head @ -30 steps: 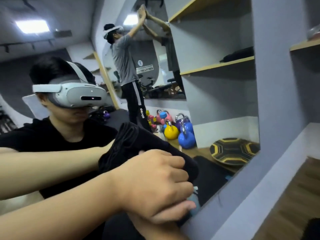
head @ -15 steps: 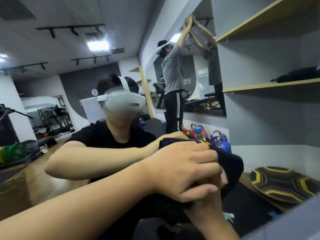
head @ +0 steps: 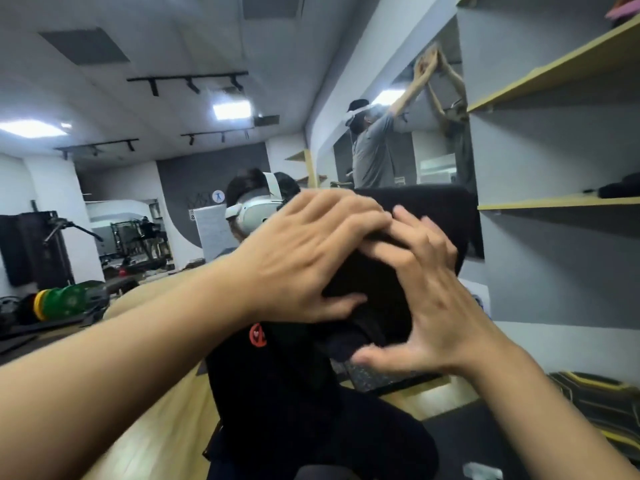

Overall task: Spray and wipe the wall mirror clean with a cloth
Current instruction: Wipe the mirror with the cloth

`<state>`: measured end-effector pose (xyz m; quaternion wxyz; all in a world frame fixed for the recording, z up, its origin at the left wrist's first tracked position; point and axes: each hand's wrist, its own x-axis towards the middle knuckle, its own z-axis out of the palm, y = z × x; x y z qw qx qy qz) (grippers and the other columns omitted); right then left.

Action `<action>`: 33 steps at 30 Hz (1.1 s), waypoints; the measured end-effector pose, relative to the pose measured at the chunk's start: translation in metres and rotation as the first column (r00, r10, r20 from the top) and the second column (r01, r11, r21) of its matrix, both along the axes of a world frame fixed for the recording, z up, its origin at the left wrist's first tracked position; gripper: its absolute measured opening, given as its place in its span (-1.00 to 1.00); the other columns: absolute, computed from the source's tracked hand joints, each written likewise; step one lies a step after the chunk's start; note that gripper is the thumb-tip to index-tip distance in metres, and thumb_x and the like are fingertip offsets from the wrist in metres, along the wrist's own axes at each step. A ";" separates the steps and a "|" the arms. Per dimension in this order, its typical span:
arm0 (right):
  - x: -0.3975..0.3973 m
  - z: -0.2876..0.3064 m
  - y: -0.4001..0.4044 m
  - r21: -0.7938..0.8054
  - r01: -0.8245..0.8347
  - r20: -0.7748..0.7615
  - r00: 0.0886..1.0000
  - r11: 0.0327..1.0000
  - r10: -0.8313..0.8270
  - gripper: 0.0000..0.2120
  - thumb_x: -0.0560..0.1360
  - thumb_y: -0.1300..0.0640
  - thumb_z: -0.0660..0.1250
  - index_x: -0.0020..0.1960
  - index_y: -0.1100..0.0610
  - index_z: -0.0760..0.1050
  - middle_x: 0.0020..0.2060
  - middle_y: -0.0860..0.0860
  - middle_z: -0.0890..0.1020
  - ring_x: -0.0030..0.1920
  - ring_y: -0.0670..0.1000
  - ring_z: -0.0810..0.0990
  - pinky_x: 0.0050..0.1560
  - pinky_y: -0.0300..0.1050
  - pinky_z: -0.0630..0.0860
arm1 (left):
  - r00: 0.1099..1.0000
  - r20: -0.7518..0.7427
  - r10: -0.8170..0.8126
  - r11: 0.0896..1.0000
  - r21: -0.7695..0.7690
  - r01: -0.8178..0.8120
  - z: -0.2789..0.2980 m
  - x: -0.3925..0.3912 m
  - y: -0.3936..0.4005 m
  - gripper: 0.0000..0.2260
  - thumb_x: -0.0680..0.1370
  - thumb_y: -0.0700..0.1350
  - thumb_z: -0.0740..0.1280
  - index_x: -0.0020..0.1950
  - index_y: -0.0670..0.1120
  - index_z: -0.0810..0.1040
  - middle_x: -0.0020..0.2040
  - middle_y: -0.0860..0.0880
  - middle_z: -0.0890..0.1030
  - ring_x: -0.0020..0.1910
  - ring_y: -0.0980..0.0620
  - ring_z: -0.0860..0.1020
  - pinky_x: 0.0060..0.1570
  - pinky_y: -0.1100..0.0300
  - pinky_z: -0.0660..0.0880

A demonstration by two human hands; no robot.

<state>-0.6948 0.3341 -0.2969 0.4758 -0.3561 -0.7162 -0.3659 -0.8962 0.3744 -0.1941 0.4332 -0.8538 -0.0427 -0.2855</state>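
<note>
Fingers (head: 339,216) of left hand (head: 298,261) and right hand (head: 426,289): spread, pressed flat on cloth (head: 374,289). Cloth: held against mirror (head: 173,98). Wiping judged underway; no spray bottle seen, remaining area untold.

Around the black cloth (head: 433,216), open mirror (head: 173,81) glass lies above and to its left. To its right, wooden shelves (head: 554,202) appear to stand close, closing that side, though whether they are reflections is unclear.

Matt black cloth (head: 374,285), glossy mirror (head: 145,109)
</note>
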 end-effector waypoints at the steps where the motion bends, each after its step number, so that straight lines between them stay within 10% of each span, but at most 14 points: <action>1: 0.000 0.000 0.001 0.045 0.007 0.031 0.999 0.999 -0.009 -0.12 0.38 -0.49 0.26 0.48 0.09 0.28 0.47 0.10 0.35 0.57 0.17 0.21 0.52 0.25 0.16 | 1.000 0.010 0.015 1.000 0.005 -0.015 -0.008 0.002 0.000 -0.33 0.45 0.13 0.48 0.44 -0.21 0.46 0.39 -0.15 0.51 0.37 -0.17 0.46 0.37 -0.05 0.38; 8: -0.047 0.052 0.025 0.316 0.242 -0.487 0.871 0.917 -0.062 -0.70 0.61 0.02 0.12 0.06 0.13 0.58 0.19 0.07 0.59 0.20 0.14 0.44 0.16 0.22 0.34 | 0.995 0.092 0.028 0.994 0.101 -0.038 0.003 -0.008 0.004 -0.59 0.48 0.04 0.42 0.20 -0.22 0.57 0.29 -0.18 0.56 0.26 -0.20 0.47 0.26 -0.07 0.43; 18: -0.135 0.234 0.038 0.478 0.313 -0.457 0.887 0.820 -0.072 -0.67 0.62 -0.03 0.10 -0.01 0.11 0.58 0.01 0.08 0.61 0.04 0.19 0.54 0.09 0.11 0.34 | 0.957 0.278 0.080 0.952 0.264 -0.156 0.155 -0.096 -0.002 -0.62 0.55 -0.01 0.29 0.20 -0.28 0.43 0.24 -0.27 0.49 0.13 -0.31 0.42 0.17 -0.26 0.40; 23: -0.142 0.160 0.035 0.417 0.221 -0.329 0.941 0.882 -0.081 -0.70 0.63 -0.02 0.10 0.02 0.10 0.56 0.09 0.06 0.59 0.13 0.18 0.48 0.21 0.19 0.33 | 0.882 0.468 0.056 0.989 0.096 -0.114 0.081 -0.090 -0.013 -0.63 0.37 -0.01 0.19 0.03 -0.25 0.47 0.08 -0.21 0.53 0.04 -0.26 0.42 0.08 -0.15 0.34; 28: -0.141 0.048 0.036 0.385 0.227 -0.169 0.970 0.894 -0.174 -0.62 0.66 -0.06 0.04 0.27 0.05 0.53 0.27 0.06 0.53 0.31 0.15 0.42 0.35 0.17 0.25 | 0.951 0.304 0.063 0.978 0.173 -0.120 -0.012 -0.114 -0.005 -0.64 0.43 0.05 0.30 0.08 -0.18 0.52 0.11 -0.16 0.55 0.08 -0.22 0.46 0.14 -0.16 0.37; 33: -0.142 0.088 0.034 0.414 0.207 -0.071 0.978 0.886 -0.195 -0.61 0.65 -0.07 0.05 0.25 0.06 0.56 0.21 0.10 0.56 0.28 0.17 0.40 0.31 0.16 0.22 | 0.978 0.209 0.023 0.956 0.280 -0.083 0.031 -0.125 -0.003 -0.72 0.53 0.02 0.32 0.11 -0.15 0.44 0.06 -0.19 0.60 0.01 -0.21 0.51 0.03 -0.12 0.45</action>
